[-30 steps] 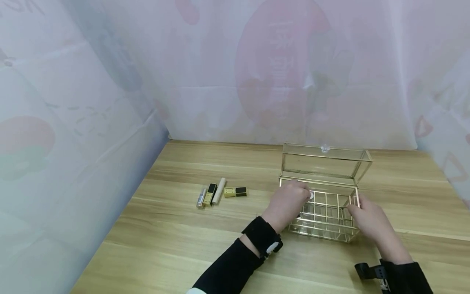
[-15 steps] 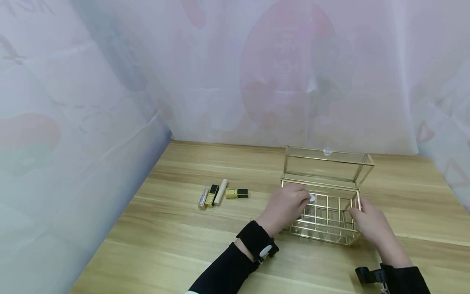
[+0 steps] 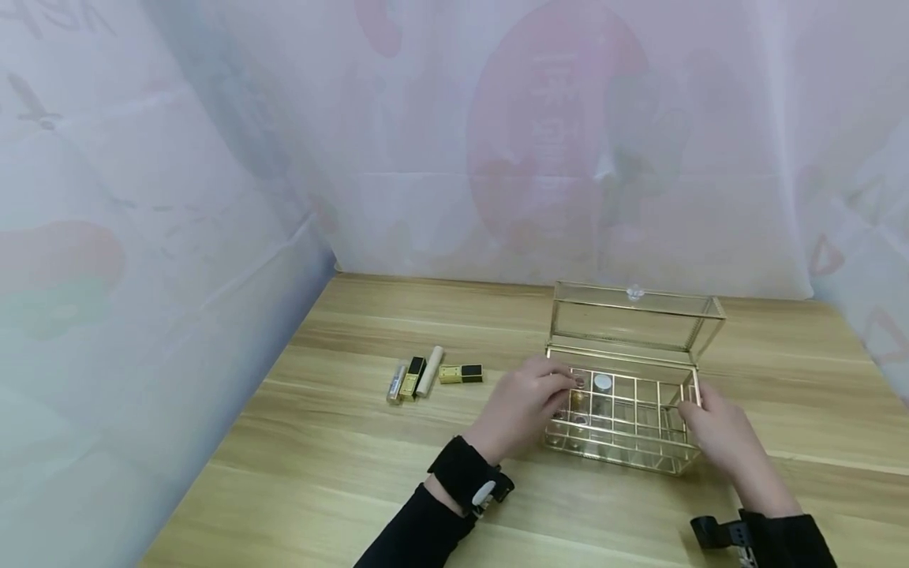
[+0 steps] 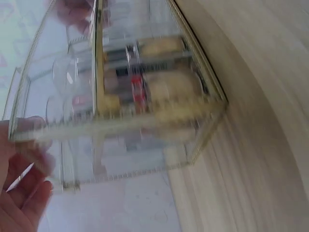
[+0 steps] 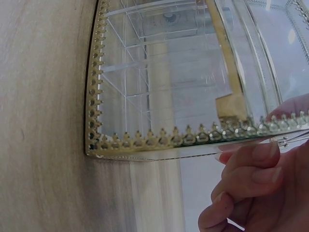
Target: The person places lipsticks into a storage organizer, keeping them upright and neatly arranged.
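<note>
On the counter (image 3: 305,473), the glass box (image 3: 621,433) stands with its lid (image 3: 632,308) back, near the cloth (image 3: 426,205) behind; open room lies in front of the box. The left hand (image 3: 517,402) bends its fingers at the box's left rim, any hold unclear; the right hand (image 3: 724,426) pinches its right wall.

In the left wrist view, fingers blur by the box's corner; snagging the frame could jar the containers (image 4: 174,89) inside.

In the right wrist view, fingers brace the box's trimmed edge; if they slacken, it might slide.
</note>
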A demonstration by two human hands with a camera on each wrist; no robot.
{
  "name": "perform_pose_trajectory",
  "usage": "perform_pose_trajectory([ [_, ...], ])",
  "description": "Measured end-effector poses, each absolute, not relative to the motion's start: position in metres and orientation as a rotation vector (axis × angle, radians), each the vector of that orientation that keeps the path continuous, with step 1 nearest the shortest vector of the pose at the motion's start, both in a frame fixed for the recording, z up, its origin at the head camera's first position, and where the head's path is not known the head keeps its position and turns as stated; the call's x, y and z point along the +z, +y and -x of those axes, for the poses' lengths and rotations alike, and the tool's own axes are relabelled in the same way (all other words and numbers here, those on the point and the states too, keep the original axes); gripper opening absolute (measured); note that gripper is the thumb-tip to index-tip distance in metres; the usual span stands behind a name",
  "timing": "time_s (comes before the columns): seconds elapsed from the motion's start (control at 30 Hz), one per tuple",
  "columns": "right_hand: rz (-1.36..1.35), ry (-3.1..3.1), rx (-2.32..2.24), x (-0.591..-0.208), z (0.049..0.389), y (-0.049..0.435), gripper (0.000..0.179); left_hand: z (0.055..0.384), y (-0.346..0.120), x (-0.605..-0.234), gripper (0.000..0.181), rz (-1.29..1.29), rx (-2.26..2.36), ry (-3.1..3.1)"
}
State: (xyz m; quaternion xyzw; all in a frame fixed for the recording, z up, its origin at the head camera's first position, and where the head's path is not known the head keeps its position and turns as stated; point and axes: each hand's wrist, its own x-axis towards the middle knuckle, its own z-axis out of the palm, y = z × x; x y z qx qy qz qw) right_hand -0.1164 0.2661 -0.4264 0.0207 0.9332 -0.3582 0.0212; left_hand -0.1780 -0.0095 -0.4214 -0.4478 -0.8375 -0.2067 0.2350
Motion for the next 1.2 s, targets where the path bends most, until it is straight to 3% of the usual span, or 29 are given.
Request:
perform_pose_trajectory([
  [0.23,-0.066,2.897,-1.111,-0.425,0.117,0.266,0.032,0.187,-0.031,-0.423,0.024,1.144,-0.701,-2.283],
  [0.43,-0.067,2.898,-1.132,-0.426,0.118,0.263,0.026,0.200,-0.058,-0.430,0.023,1.010,-0.756,-2.395],
  [0.77,-0.063,2.903,-1.141,-0.428,0.117,0.258,0.024,0.214,-0.104,-0.445,0.028,0.735,-0.581,-2.741],
  [1.2,-0.044,2.919,-1.170,-0.426,0.117,0.251,0.027,0.218,-0.113,-0.448,0.035,0.666,-0.376,-2.868],
])
